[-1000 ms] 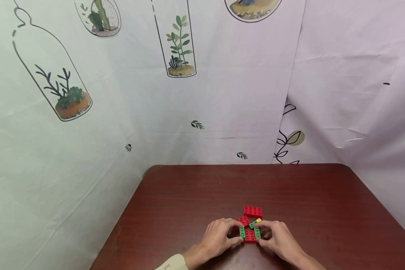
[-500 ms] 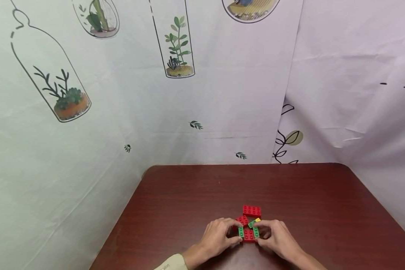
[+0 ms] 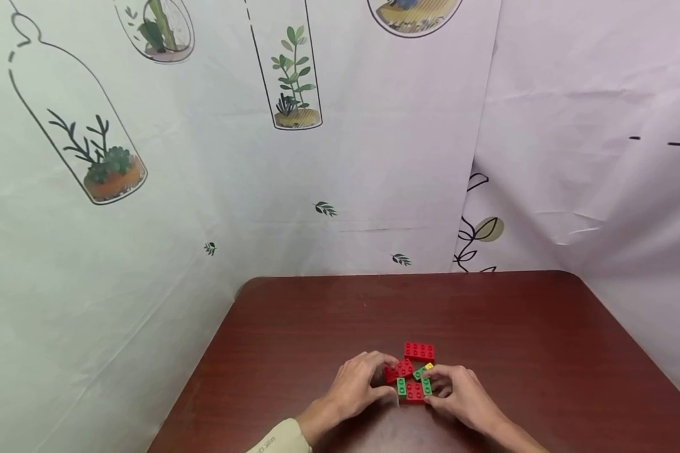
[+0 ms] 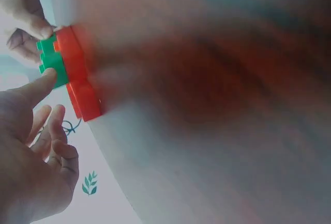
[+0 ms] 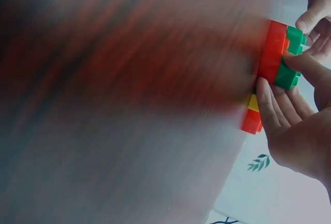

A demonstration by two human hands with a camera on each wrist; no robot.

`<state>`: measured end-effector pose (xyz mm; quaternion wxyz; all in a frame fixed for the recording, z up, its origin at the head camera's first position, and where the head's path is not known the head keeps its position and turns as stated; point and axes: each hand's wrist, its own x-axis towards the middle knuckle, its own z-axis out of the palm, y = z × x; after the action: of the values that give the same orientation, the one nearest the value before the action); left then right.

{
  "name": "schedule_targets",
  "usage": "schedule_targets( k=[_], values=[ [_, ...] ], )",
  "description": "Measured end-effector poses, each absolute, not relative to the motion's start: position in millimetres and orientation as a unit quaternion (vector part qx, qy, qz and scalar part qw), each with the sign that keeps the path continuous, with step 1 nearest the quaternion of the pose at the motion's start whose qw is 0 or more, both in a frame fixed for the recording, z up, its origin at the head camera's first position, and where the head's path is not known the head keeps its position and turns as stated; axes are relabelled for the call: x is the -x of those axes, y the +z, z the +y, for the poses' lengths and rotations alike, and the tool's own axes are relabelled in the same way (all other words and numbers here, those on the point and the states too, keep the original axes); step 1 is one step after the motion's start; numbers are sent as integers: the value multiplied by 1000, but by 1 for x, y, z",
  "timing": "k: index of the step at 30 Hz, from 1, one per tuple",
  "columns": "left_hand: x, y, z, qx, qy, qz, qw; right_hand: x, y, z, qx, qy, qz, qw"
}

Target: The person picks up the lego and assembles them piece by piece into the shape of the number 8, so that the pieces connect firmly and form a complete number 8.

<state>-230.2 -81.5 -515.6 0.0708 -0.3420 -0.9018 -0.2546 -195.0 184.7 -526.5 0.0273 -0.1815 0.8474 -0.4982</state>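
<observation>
A red toy building brick (image 3: pixel 414 391) lies nearest the person, with one green brick (image 3: pixel 401 386) on its left end and another green brick (image 3: pixel 427 385) on its right end. My right hand (image 3: pixel 459 393) pinches the right green brick between thumb and index finger. The left hand (image 3: pixel 358 385) is spread beside the left end, its thumb tip right at the left green brick and its index fingertip near a second red brick (image 3: pixel 399 370). In the left wrist view, that hand's other fingers (image 4: pixel 56 131) are off the bricks.
Behind the built piece lie a loose green brick (image 3: pixel 419 374), a small yellow brick (image 3: pixel 429 367) and another red brick (image 3: pixel 419 351). All rest on a dark red-brown table (image 3: pixel 317 327). A white plant-printed cloth (image 3: pixel 351 189) hangs behind it.
The left hand has let go of the left green brick and drawn slightly left, its thumb and index finger now wider apart. The right hand keeps its pinch. The head view has shifted a little.
</observation>
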Motion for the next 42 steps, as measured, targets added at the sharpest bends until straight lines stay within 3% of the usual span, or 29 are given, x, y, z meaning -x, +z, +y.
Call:
schedule_targets(
  k=[15,42],
  values=[
    [233,-529,-78,260,-254,-930,52,196,-529,189,175,-535,825,54],
    [241,-520,-86,235,-272,-929,87,194,-530,189,169,-535,826,53]
  ],
)
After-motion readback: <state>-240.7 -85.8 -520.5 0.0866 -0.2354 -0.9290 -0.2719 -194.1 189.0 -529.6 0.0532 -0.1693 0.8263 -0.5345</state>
